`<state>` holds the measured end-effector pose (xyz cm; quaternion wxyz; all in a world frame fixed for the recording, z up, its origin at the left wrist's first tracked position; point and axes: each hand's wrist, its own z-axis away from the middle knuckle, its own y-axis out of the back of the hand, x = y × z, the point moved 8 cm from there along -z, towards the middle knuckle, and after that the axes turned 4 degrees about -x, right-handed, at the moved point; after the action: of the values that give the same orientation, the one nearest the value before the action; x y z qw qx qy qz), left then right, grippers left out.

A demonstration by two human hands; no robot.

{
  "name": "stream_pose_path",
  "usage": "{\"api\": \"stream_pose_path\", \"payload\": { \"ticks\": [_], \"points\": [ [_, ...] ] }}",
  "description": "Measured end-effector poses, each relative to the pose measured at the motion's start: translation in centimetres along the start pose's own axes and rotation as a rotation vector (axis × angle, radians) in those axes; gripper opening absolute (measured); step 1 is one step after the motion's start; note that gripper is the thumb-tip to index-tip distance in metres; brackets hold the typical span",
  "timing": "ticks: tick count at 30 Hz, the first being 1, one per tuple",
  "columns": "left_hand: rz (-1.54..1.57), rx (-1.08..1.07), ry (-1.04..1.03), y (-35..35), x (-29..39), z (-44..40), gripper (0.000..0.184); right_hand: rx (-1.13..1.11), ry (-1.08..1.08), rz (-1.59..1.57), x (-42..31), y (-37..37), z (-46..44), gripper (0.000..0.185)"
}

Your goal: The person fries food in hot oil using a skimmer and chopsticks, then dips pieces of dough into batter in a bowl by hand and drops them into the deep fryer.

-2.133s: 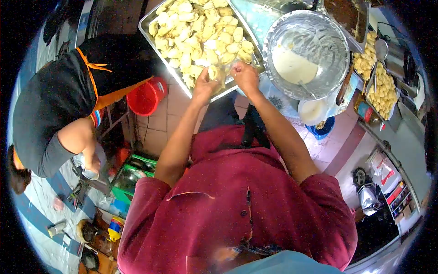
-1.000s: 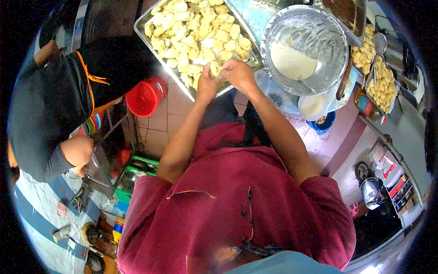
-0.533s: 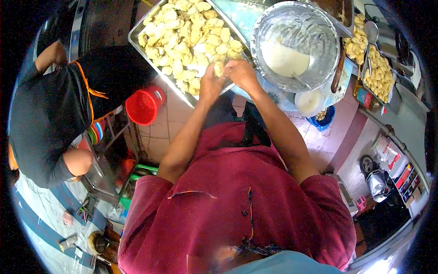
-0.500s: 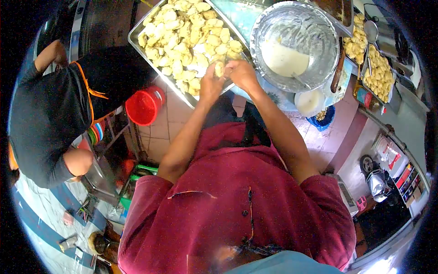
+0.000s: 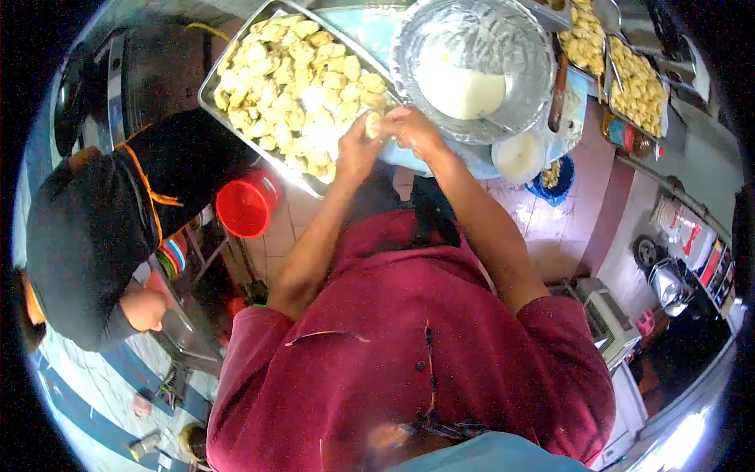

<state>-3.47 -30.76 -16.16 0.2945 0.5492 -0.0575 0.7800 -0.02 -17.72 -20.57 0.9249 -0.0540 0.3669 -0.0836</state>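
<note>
My left hand (image 5: 359,149) is closed on a pale yellow dough piece (image 5: 372,124) over the near right corner of a metal tray (image 5: 263,161). My right hand (image 5: 412,132) touches the same piece from the right, its fingers bent together in a pinch. Many similar yellow pieces (image 5: 291,86) lie heaped in the tray. Just right of the hands stands a large metal bowl (image 5: 515,79), its wall smeared white, with white batter (image 5: 462,90) in the bottom. A small white tub (image 5: 519,155) is at the bowl's near side.
A person in black (image 5: 86,244) stands at the left, beside a red bucket (image 5: 245,206) on the floor. More trays of yellow pieces (image 5: 638,88) are at the far right, with a spoon. A blue bin (image 5: 553,182) sits below the table's near edge.
The tray, bowl and right-hand trays have shifted left in view as the camera turned. My hands remain together at the tray's corner, with the dough piece between them. The person at the left has shifted.
</note>
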Motion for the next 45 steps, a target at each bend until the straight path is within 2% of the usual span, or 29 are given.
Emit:
{"api": "stream_pose_path", "payload": {
  "ticks": [3,4,6,7,9,11,14,15,18,19,22,25,28,31,34,42,45],
  "points": [
    [-0.014,-0.064,0.000,-1.4,0.6,-0.1,0.041,0.083,-0.014,0.015,-0.3,1.4,2.0,0.034],
    [0.026,-0.082,-0.059,-2.1,1.4,-0.7,0.040,0.109,-0.011,0.035,-0.9,2.0,2.7,0.034],
    [0.114,-0.108,-0.157,-3.6,2.3,-1.2,0.039,0.137,0.203,0.099,-3.1,4.4,4.5,0.032],
    [0.122,-0.143,-0.105,-4.3,1.9,-2.0,0.045,0.144,0.303,0.077,-4.1,6.3,5.3,0.032],
    [0.176,-0.134,-0.120,-5.4,2.4,-3.5,0.051,0.432,0.296,0.725,-3.9,13.7,6.1,0.028],
    [0.259,-0.205,-0.132,-7.0,3.0,-4.7,0.060,0.835,0.120,1.457,-3.2,17.5,8.5,0.023],
    [0.051,-0.203,-0.180,-9.0,4.4,-6.4,0.051,0.764,-0.025,1.656,0.0,20.8,6.6,0.020],
    [0.083,-0.194,-0.175,-9.4,5.0,-6.4,0.050,0.736,-0.100,1.672,0.4,21.1,6.1,0.019],
    [0.149,-0.239,-0.118,-10.8,5.4,-7.4,0.044,0.732,-0.099,1.475,-0.4,21.4,6.3,0.019],
    [0.105,-0.244,-0.104,-11.3,5.2,-7.9,0.045,0.703,-0.165,1.232,-1.3,21.8,7.2,0.017],
    [-0.004,-0.262,-0.063,-12.5,4.3,-9.2,0.046,0.788,-0.119,1.187,-3.7,20.8,10.3,0.019],
    [-0.063,-0.275,-0.050,-13.6,3.9,-10.4,0.046,0.884,-0.060,1.008,-4.6,21.3,13.2,0.014],
    [-0.087,-0.290,-0.029,-14.9,2.6,-11.2,0.047,0.867,0.341,0.725,-4.2,21.4,14.1,0.017],
    [-0.056,-0.328,0.000,-15.4,4.2,-10.9,0.046,0.782,0.300,0.598,-5.3,19.8,14.4,0.019],
    [-0.082,-0.332,-0.026,-15.8,3.4,-11.6,0.046,0.849,0.280,0.662,-5.7,19.9,14.4,0.018],
    [-0.071,-0.393,-0.023,-16.4,2.5,-11.9,0.052,0.874,0.300,0.677,-6.0,20.3,14.3,0.019],
    [-0.140,-0.362,-0.022,-16.1,3.4,-11.7,0.049,0.879,0.299,0.730,-6.2,20.0,14.1,0.019]
  ]
}}
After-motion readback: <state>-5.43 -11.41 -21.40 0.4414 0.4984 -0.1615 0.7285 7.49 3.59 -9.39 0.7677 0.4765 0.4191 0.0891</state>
